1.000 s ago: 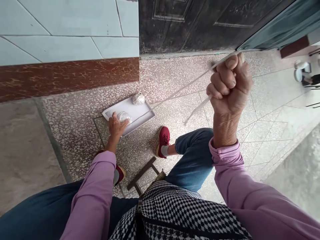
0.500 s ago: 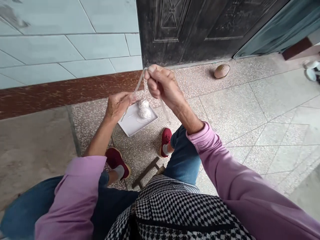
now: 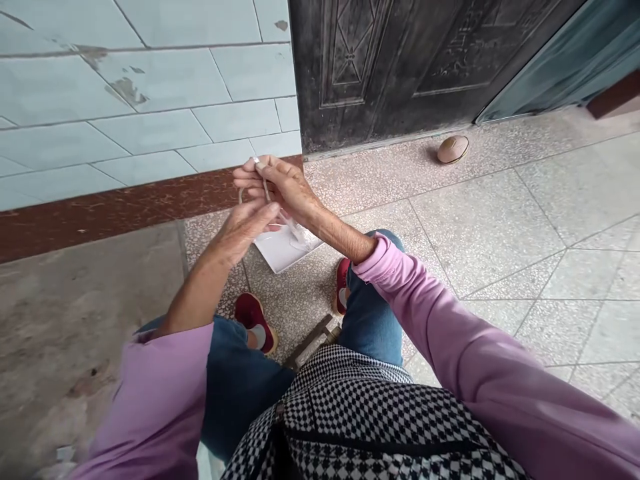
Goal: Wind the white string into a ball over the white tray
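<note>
Above the tray, my right hand (image 3: 285, 187) pinches a length of white yarn (image 3: 267, 191) between thumb and forefinger, its other fingers loosely spread. Just below and to the left, my left hand (image 3: 240, 233) is closed on the same yarn, thumb stretched along the top; its fingertips are partly hidden. A small loop of the yarn shows between the two hands. On the floor beneath lies a shallow white tray (image 3: 283, 257), largely covered by my hands. The white yarn inside it is blurred and mostly hidden.
A dark carved door (image 3: 360, 73) and a pale tiled wall (image 3: 165, 87) stand ahead. By the door lies a rounded pinkish object (image 3: 453, 149). My red shoes (image 3: 255, 323) flank a wooden stool's edge (image 3: 313, 340). Speckled tiles (image 3: 480, 220) spread to the right.
My right hand has come down and left, close to my left hand, and its outer fingers have loosened. The yarn stretched between the hands is now a short loop. The view has shifted slightly.
</note>
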The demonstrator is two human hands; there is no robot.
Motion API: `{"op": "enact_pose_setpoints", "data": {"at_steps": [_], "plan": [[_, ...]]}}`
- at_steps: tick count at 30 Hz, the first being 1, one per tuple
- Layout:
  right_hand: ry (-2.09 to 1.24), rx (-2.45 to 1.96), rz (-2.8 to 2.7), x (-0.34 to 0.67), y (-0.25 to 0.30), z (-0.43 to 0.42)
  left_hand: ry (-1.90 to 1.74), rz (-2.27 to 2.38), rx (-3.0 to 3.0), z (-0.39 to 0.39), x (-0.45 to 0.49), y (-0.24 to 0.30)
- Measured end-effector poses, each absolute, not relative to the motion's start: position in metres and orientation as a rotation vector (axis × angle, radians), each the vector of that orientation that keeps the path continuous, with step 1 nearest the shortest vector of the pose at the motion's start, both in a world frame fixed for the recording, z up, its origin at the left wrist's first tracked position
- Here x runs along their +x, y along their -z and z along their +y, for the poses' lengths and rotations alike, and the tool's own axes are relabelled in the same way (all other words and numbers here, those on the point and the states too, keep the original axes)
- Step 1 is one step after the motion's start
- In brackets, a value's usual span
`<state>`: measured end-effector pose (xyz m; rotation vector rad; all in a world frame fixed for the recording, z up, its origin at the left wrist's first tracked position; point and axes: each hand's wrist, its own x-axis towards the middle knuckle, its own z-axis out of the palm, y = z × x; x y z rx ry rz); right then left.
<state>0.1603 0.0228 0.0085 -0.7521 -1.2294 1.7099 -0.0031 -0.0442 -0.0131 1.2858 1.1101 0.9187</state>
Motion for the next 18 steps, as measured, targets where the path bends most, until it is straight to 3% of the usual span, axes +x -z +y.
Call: {"op": "enact_pose_setpoints", "data": {"at_steps": [11,18], "plan": [[-1.626,-1.047,-1.306,0.193,0.002,0.050,-1.222,0.998,1.041,-0.052,-0.037,-0.003],[-1.406,-0.928,-1.494,0.203,-0.004,0.049,-1.147,1.080,0.987,-0.059,-0.035,-0.020]]}}
